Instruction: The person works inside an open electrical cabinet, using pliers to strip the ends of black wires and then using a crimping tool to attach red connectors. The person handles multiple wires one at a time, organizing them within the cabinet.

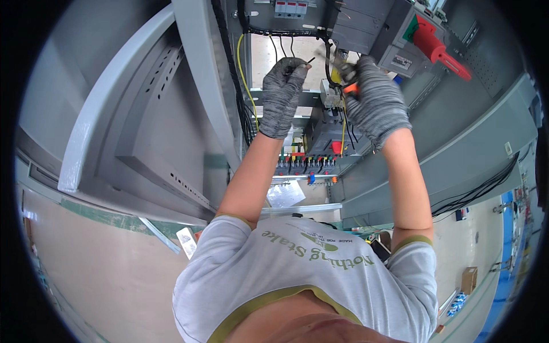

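Both hands wear grey knit gloves and are raised inside an electrical cabinet. My left hand (283, 97) is closed, pinching a thin black wire (311, 60) whose short end sticks out past the fingertips. To its right, my right hand (378, 103) is wrapped round a hand tool with an orange part (350, 88); motion blurs its metal end, so its exact kind is unclear. Just beyond the right hand is a grey circuit breaker (394, 43) with a red rotary handle (437, 48). Black and yellow wires (343, 128) hang beside that hand.
A black wire bundle (286, 32) crosses above the hands, and a yellow wire (245, 74) runs down on the left. Another breaker (329, 137) and a row of terminals (306, 166) sit lower. The grey cabinet door (123, 108) stands at left; loose black cables (480, 186) hang at right.
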### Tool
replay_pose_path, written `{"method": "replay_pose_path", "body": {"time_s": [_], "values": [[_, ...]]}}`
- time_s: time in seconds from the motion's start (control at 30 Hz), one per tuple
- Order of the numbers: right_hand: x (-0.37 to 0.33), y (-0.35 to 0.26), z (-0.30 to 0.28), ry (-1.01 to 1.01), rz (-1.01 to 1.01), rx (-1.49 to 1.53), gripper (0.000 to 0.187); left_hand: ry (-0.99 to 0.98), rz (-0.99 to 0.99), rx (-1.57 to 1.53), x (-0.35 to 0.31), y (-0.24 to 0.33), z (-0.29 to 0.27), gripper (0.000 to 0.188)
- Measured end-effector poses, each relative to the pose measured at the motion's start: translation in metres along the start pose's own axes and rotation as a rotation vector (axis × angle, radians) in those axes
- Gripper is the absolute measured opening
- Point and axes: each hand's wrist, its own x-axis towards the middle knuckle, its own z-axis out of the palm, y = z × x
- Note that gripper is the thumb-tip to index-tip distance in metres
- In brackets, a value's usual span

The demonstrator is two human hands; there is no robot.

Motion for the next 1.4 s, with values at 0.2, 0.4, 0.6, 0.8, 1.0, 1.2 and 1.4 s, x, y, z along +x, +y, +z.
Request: {"method": "replay_pose_path", "body": {"time_s": [0.2,0.4,0.6,0.8,1.0,1.2,1.4], "values": [[0.026,0.003,0.026,0.248,-0.254,0.357,0.043,-0.07,-0.071,0.001,0.002,-0.003,0.005,0.01],[0.047,-0.013,0.027,0.067,-0.407,0.117,0.045,-0.096,-0.088,0.059,0.0,-0.003,-0.008,0.017],[0.045,-0.013,0.019,0.04,-0.42,0.032,0.042,-0.08,-0.034,0.055,0.004,-0.005,-0.009,0.02],[0.038,0.042,0.001,0.362,-0.288,0.238,0.036,-0.051,-0.033,0.141,0.003,-0.003,-0.019,0.012],[-0.041,0.0,-0.048,-0.389,-0.351,0.432,0.031,-0.072,0.023,0.054,-0.01,0.002,-0.014,0.024],[-0.046,0.014,-0.014,-0.277,-0.227,0.423,0.04,0.053,-0.052,0.024,-0.005,0.006,-0.021,0.02],[0.006,0.015,0.007,0.045,-0.148,-0.005,0.047,0.076,-0.067,0.075,0.003,0.006,-0.005,0.015]]}}
